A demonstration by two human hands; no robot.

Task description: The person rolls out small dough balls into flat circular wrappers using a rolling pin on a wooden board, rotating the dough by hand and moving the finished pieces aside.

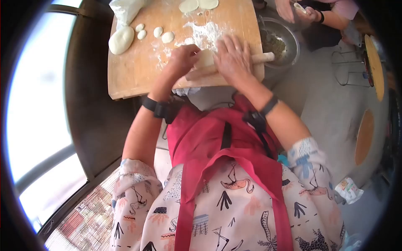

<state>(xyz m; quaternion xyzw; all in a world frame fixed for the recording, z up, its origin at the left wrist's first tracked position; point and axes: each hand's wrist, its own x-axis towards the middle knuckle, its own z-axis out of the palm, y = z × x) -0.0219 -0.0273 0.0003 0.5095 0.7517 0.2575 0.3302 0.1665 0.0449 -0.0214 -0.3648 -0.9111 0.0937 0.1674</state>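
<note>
A rolling pin (264, 57) lies across the near part of the floury wooden board (138, 75). My right hand (233, 60) rests palm down over it, fingers stretched out and apart. Beside the pin, my left hand (183, 61) is closed with curled fingers at the edge of a flat dough wrapper (204, 59). Part of this wrapper is hidden by my hands. Loose flour (205, 33) is spread just beyond them. Several small dough pieces (168, 37) and a large dough lump (121, 40) lie to the left. Rolled dough rounds (189, 5) are at the far edge.
A metal bowl (293, 50) with a greenish filling stands against the board's right side. Behind it, another person's hands (307, 14) hold a small pale item. A plastic bag (125, 10) sits at the back left. Round-topped stools (364, 137) stand at right.
</note>
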